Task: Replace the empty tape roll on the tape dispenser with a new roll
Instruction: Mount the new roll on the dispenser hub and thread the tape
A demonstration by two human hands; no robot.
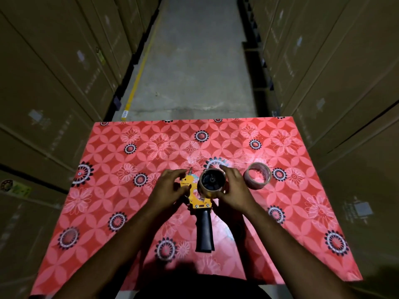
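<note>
A yellow tape dispenser (197, 197) with a black handle lies on the red flowered table (129, 190), handle pointing toward me. A tape roll (212, 181) sits on its black hub. My right hand (232, 187) wraps around that roll from the right side. My left hand (169, 186) grips the dispenser's yellow front end. A second roll of clear tape (257, 175) lies flat on the table just right of my right hand, apart from it. I cannot tell which roll is the empty one.
Tall stacks of cardboard boxes (54, 83) wall in both sides of a concrete aisle (194, 61) beyond the table's far edge. A yellow floor line (138, 78) runs along the left stack.
</note>
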